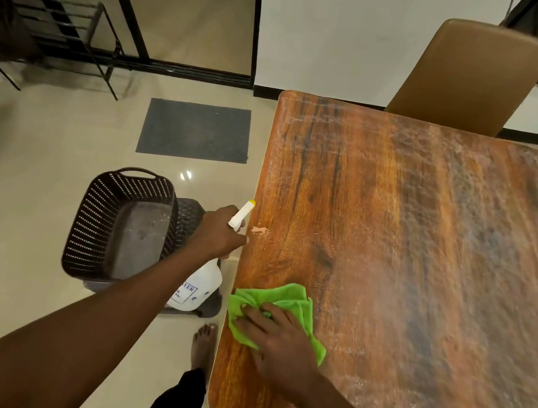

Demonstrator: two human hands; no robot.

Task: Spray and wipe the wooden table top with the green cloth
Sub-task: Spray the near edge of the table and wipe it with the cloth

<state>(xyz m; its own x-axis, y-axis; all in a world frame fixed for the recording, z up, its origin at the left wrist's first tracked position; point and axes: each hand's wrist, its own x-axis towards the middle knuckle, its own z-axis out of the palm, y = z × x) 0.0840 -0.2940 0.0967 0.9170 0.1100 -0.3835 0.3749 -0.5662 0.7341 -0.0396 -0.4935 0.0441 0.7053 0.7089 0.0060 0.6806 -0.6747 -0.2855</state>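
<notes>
The wooden table top (406, 253) fills the right half of the view, with pale smeared streaks across its far and right parts. A crumpled green cloth (286, 301) lies near the table's left front edge, and my right hand (279, 339) presses on it with the fingers spread. Just off the table's left edge my left hand (219, 233) grips the neck of a white spray bottle (199, 288). Its yellow-tipped nozzle points up towards the table.
A dark perforated plastic basket (90, 227) stands on the floor left of the table. A grey mat (195, 130) lies farther off. A brown padded chair (473, 76) is at the table's far side. My bare foot (203, 344) is by the table edge.
</notes>
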